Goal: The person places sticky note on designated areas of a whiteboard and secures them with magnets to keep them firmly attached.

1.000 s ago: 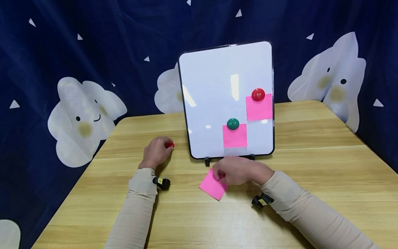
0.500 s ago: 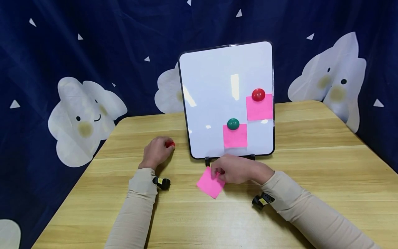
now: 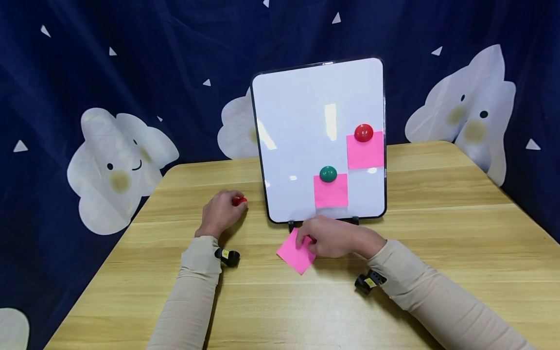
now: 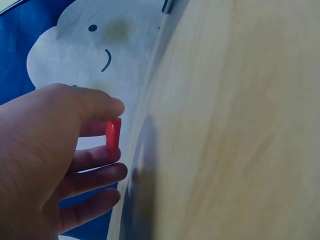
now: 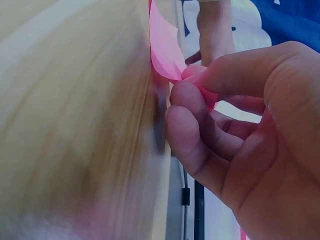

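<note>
On the table left of the whiteboard, my left hand pinches a round red magnet between thumb and fingers. My right hand is in front of the board's lower edge. Its thumb and forefinger pinch one side of a pink sticky note, which bends at the grip in the right wrist view. Two more pink notes are on the board: one low down with a green magnet at its top, the other at the right edge with a red magnet.
The whiteboard leans on a small black stand on the wooden table. Behind the table hangs a dark blue curtain with cloud faces and white triangles.
The pink note in my right hand has turned a little and shifted slightly left and toward the board. My left hand keeps its place; the red magnet in it has moved slightly up and right.
</note>
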`<state>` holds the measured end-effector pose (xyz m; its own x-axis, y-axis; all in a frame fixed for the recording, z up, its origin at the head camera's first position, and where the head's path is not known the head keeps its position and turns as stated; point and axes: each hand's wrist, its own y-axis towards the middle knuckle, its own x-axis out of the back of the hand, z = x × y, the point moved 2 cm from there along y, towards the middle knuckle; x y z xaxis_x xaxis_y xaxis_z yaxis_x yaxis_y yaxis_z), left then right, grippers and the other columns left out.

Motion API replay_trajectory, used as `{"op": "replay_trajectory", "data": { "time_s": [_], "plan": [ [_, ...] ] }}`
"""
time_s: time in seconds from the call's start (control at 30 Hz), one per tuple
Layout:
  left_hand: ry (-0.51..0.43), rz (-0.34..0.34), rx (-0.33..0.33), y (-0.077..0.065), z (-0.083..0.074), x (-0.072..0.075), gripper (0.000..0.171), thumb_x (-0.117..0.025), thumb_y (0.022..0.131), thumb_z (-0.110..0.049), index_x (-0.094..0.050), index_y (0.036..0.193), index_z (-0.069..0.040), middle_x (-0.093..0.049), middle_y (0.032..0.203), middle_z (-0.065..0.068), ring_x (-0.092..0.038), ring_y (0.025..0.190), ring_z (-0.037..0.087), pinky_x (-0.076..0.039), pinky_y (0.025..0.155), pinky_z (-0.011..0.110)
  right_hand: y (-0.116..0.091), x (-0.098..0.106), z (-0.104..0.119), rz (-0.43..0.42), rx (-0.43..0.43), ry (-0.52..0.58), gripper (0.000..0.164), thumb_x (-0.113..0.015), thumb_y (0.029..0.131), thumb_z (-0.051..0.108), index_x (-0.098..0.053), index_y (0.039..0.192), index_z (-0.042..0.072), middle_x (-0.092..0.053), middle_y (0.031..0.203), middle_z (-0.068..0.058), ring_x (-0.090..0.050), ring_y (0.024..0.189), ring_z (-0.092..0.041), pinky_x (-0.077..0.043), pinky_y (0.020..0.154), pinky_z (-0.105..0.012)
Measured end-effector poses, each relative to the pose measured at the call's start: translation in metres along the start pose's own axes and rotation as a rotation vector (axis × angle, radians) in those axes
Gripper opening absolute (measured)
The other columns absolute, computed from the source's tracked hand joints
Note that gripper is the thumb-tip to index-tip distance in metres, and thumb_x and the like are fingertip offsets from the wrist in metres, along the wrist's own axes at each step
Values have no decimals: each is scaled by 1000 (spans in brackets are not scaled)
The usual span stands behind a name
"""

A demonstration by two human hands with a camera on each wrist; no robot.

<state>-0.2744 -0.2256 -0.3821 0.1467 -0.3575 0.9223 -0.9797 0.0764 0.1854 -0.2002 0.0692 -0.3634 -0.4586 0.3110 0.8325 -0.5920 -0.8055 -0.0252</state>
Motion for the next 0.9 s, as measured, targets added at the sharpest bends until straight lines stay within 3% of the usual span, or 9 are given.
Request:
{"op": "replay_trajectory", "data": {
  "time_s": [0.67,0.9],
  "plan": [
    [-21,-16,-9,0,-2,0,41,-60,92,-43,-73,119,-14,-59,106,5,-61,89,26,-51,75,46,1,2,0,-38,-22,-3,32,-59,84,-4,-76,107,12,-64,95,5,-55,79,-12,-49,70,-26],
    [-38,-42,-31,1,-3,1,43,-62,94,-39,-70,127,-13,-60,110,6,-62,92,26,-52,76,45,1,4,0,-56,-27,0,31,-63,86,0,-73,112,12,-62,87,2,-53,75,-11,-47,68,-27]
  ]
}}
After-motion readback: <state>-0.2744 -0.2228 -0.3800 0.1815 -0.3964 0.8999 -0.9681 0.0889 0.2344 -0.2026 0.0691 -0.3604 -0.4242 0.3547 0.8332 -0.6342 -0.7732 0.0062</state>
